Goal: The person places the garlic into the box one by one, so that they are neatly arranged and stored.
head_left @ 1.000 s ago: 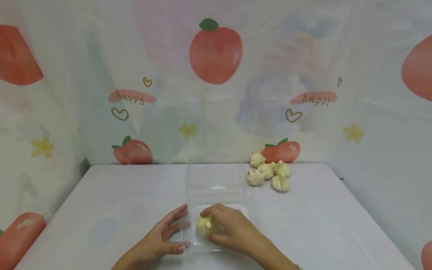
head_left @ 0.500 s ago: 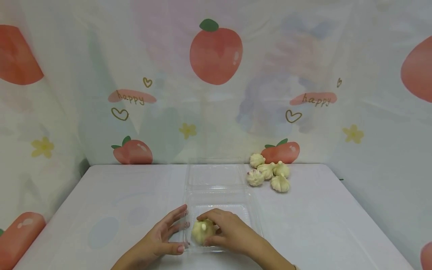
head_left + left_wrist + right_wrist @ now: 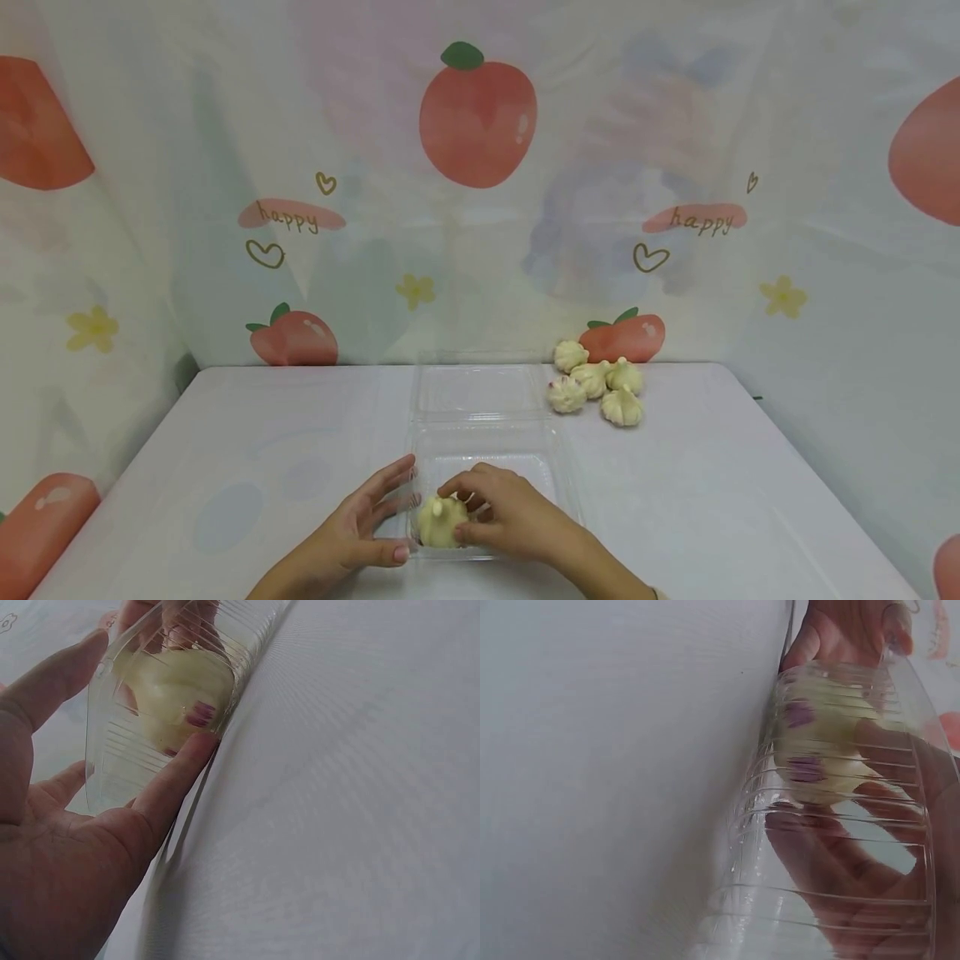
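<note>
A pale garlic bulb (image 3: 441, 522) with purple marks at its base sits in the near left corner of a clear plastic clamshell box (image 3: 517, 500). My right hand (image 3: 513, 512) reaches into the box from the right and holds the bulb between thumb and curled fingers. Through the ribbed wall, the right wrist view shows the bulb (image 3: 817, 742) and those fingers. My left hand (image 3: 360, 529) is spread outside the box's left side, its fingertips touching the wall. In the left wrist view, the left thumb (image 3: 180, 776) lies along the box's lower edge, beside the bulb (image 3: 184, 697).
Several more garlic bulbs (image 3: 600, 382) lie in a group at the back right of the white table (image 3: 300, 442). The box's lid (image 3: 480, 392) is folded back toward the rear. A printed cloth backdrop (image 3: 480, 250) rises behind the table.
My right hand has shifted the garlic bulb left and toward me, from nearer the box's middle into its near left corner. The left hand has stayed in place.
</note>
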